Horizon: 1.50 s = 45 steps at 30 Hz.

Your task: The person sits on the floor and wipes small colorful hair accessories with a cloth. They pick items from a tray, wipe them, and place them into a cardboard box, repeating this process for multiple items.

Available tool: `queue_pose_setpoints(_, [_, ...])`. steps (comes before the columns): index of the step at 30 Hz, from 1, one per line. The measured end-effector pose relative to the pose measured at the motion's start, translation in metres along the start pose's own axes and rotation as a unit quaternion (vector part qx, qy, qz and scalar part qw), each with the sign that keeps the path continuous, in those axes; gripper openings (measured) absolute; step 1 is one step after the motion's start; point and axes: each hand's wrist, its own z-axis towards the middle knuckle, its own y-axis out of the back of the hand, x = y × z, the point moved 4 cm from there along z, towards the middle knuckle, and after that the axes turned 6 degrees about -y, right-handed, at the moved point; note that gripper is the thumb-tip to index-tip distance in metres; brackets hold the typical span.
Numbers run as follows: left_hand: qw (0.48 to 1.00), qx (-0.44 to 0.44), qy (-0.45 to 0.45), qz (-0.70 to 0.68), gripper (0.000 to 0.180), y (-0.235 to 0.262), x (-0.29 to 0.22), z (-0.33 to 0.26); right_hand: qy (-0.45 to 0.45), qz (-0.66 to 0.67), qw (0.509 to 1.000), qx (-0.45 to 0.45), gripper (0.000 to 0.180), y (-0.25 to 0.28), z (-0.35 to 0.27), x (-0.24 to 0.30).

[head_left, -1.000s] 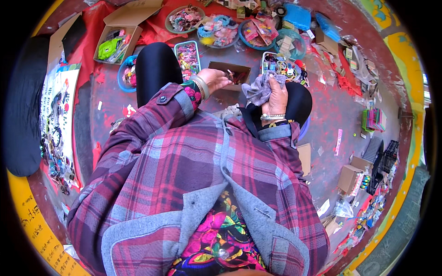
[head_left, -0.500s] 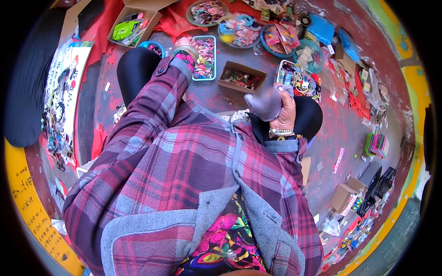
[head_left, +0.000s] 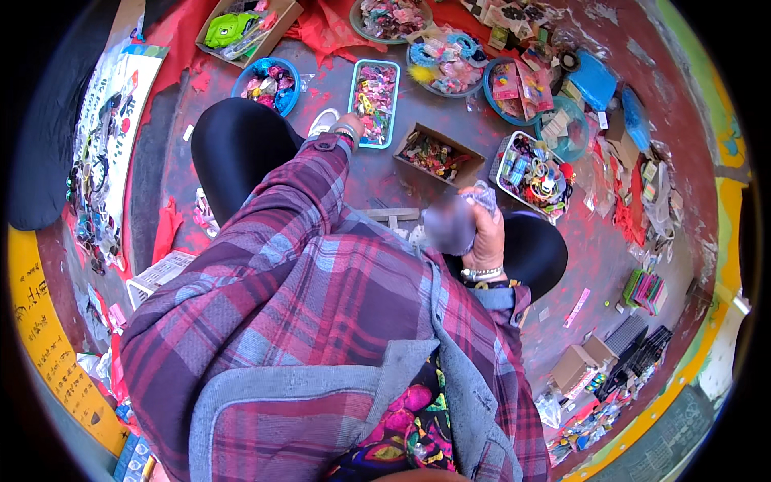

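I sit on a red-stained floor in a plaid shirt with my black-clad knees (head_left: pixel 237 149) out in front. My left hand (head_left: pixel 347 126) reaches forward to the near edge of a turquoise rectangular tray (head_left: pixel 353 96) full of small colourful hair clips. The sleeve cuff hides most of that hand, so its fingers are not readable. My right hand (head_left: pixel 487 238) is raised over my right knee and grips a soft grey-purple fabric piece (head_left: pixel 451 223), bunched up.
A brown cardboard box of clips (head_left: pixel 438 153) and a white basket of hair ties (head_left: pixel 534 173) lie just ahead. A blue bowl (head_left: pixel 271 84), round trays (head_left: pixel 450 60) and packets ring the far side. A white basket (head_left: pixel 165 273) sits at my left.
My left arm has stretched forward from near my chest to the turquoise tray. My right hand stays over the knee, and its fabric piece looks more bunched than before.
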Motion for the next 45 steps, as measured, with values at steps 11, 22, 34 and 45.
queue_pose_setpoints(11, [0.97, -0.035, -0.154, 0.185, 0.049, -0.031, -0.013, 0.007, -0.069, -0.023, 0.994, -0.08, 0.02, 0.012, 0.012, -0.002])
queue_pose_setpoints(22, [0.967, 0.022, -0.092, 0.235, 0.076, -0.031, -0.031, -0.001, -0.079, -0.011, 0.991, -0.104, 0.02, 0.019, 0.014, 0.003])
queue_pose_setpoints(34, [0.983, 0.034, -0.093, 0.154, 0.078, -0.055, -0.019, 0.02, -0.085, -0.032, 0.989, -0.119, 0.021, 0.021, 0.015, 0.0])
queue_pose_setpoints(45, [0.932, -0.037, -0.018, -0.36, 0.056, -0.052, 0.022, 0.046, -0.094, -0.032, 0.989, -0.112, 0.02, 0.015, 0.013, -0.001])
